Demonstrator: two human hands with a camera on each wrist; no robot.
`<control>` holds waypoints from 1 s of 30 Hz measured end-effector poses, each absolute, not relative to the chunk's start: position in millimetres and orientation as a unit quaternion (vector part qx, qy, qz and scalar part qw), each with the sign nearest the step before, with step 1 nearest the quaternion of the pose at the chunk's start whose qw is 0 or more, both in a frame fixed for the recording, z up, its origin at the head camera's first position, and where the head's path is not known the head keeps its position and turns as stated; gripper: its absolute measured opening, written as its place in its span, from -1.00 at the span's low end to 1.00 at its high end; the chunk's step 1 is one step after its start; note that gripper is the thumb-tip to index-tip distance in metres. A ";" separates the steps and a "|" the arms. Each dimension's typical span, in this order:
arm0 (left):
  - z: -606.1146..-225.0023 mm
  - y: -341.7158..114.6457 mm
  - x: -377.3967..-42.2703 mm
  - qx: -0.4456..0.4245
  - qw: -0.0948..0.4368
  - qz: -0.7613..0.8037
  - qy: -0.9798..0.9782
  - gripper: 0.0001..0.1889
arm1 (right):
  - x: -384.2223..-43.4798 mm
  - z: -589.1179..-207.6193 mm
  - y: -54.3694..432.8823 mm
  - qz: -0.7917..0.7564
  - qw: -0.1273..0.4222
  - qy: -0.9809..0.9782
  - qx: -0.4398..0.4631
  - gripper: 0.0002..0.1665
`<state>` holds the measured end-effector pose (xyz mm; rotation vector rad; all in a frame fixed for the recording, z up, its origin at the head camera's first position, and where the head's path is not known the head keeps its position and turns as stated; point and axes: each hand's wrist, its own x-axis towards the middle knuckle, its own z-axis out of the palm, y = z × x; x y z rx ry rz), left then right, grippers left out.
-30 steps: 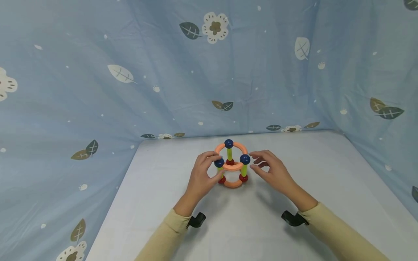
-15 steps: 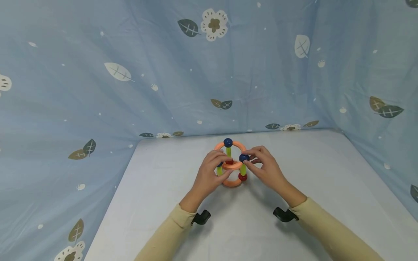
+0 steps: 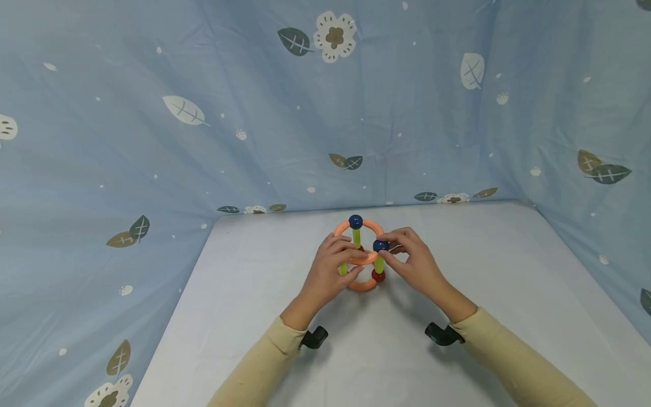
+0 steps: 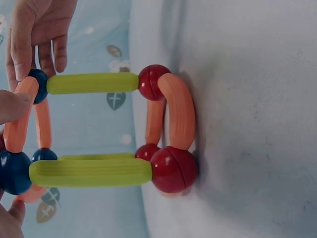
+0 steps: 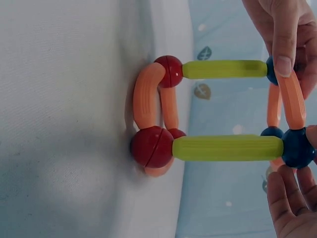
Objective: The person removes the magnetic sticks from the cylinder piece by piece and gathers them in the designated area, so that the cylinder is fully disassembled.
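Blue cloth (image 3: 325, 113): hangs beyond the left hand (image 3: 322, 271) and the right hand (image 3: 417, 263), and on both sides of them; printed with leaves (image 3: 184, 110) and flowers (image 3: 334, 37).
White table (image 3: 376, 362): spreads under both hands.
Sleeves (image 3: 259, 362): beige, one behind each hand.
Left hand grip: thumb and fingers clamped on the left blue ball (image 4: 15, 173), mostly covering it from above.
Right hand grip: thumb and fingertip pinching the right blue ball (image 3: 380, 246).
Hands together or apart: apart, the toy frame (image 3: 364, 258) between them.
Toy frame place: upright on the table, its upper near corners in the two hands.
Black wrist devices (image 3: 444, 334): one just behind each hand.
Green rods (image 3: 356, 237): three, upright; one below each hand, one beyond them.
Orange curved rods (image 3: 373, 226): an upper ring between the hands, a lower one beneath.
Red balls (image 5: 153, 147): three, at the base, below the hands' level.
Far blue ball (image 3: 355, 221): top corner, beyond both hands.
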<state>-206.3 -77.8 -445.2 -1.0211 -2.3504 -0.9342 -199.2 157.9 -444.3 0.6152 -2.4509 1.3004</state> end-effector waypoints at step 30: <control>-447.6 -79.4 -210.5 -0.392 0.247 -0.309 -0.831 -0.75 | -201.3 -445.7 157.0 0.449 0.154 -0.854 0.211 -0.61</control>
